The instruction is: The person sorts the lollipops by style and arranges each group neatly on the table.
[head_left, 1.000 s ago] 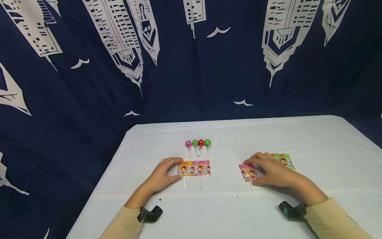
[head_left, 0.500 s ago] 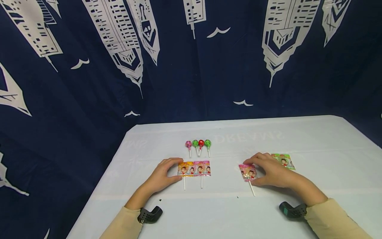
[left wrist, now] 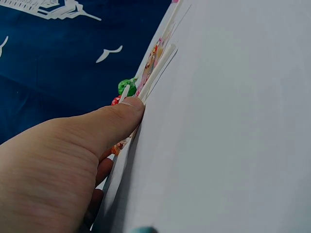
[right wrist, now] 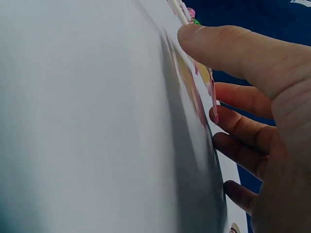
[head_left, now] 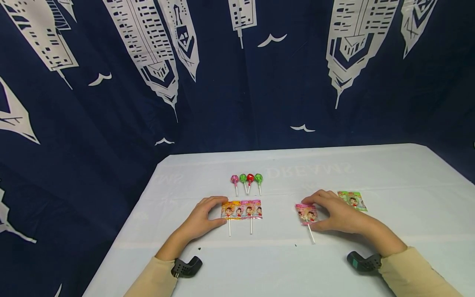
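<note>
An orange-wrapped lollipop (head_left: 231,209) and a pink-wrapped lollipop (head_left: 252,209) lie side by side on the white table, sticks toward the person. My left hand (head_left: 202,216) holds the orange one at its left side, index finger at the top edge and thumb at the bottom edge; in the left wrist view the thumb (left wrist: 109,119) covers part of it. Further right, my right hand (head_left: 335,212) grips another pink-wrapped lollipop (head_left: 307,214) between thumb and fingers, its stick slanting. The right wrist view shows its wrapper (right wrist: 212,92) partly behind the thumb, close over the table.
Behind the wrapped pair stands a row of small ball lollipops (head_left: 250,177), pink, green and red. A green-wrapped lollipop (head_left: 354,201) lies beyond my right hand, partly hidden by it. A dark blue printed cloth (head_left: 237,103) hangs past the table's far edge.
My right hand has shifted slightly left with the pink-wrapped lollipop, whose stick end has swung a little left. The left hand and the pair beside it stay put.
</note>
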`<state>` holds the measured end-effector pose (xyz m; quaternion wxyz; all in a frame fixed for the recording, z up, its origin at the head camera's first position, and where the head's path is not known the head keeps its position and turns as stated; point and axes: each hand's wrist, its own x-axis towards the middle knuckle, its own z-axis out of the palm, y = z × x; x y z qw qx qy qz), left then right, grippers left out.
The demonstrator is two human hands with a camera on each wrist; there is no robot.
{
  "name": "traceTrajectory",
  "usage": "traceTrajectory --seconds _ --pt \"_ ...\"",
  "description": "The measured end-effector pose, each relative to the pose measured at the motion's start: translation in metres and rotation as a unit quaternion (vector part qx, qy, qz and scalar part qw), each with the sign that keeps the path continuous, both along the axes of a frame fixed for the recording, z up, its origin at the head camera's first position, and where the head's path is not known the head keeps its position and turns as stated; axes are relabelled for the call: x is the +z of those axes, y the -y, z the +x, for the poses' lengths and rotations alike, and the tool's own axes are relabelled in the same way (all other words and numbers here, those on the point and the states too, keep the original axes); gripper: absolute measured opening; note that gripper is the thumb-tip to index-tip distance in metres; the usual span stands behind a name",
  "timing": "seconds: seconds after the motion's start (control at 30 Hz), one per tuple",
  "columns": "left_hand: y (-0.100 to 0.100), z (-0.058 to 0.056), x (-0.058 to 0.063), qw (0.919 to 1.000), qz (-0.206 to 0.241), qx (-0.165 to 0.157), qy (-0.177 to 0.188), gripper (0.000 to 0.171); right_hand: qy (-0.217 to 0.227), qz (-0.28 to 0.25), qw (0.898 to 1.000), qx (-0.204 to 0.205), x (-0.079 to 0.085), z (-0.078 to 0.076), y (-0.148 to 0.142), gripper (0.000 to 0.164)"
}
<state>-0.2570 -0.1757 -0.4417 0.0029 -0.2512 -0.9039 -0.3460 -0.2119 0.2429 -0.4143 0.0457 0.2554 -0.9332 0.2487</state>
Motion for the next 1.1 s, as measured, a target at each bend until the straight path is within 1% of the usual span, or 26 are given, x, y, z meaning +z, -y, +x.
traceTrajectory --seconds 0.13,0.37,0.53,0.7,0.97,1.1 --pt "0.0 0.0 0.0 1.0 0.0 -0.002 -0.002 0.057 0.002 -0.006 1.0 0.003 0.002 0.001 0.002 0.06" --pt "0.0 0.001 -0.002 1.0 0.001 -0.002 0.007 0.057 -0.001 -0.011 1.0 0.014 0.004 0.0 0.008 0.06" --pt "0.0 0.002 -0.001 1.0 0.003 0.002 0.001 0.057 -0.004 -0.015 1.0 0.022 0.005 -0.005 0.015 0.06" --pt "0.0 0.002 -0.001 1.0 0.004 0.003 0.003 0.057 -0.005 -0.017 1.0 0.025 0.008 -0.01 0.025 0.06" --pt "0.0 0.001 -0.001 1.0 -0.001 0.001 -0.004 0.057 0.005 -0.034 0.999 0.034 0.012 -0.013 0.041 0.059" --pt "0.0 0.0 0.0 1.0 -0.005 -0.002 -0.004 0.057 0.013 -0.031 0.999 0.038 0.012 -0.017 0.049 0.059"
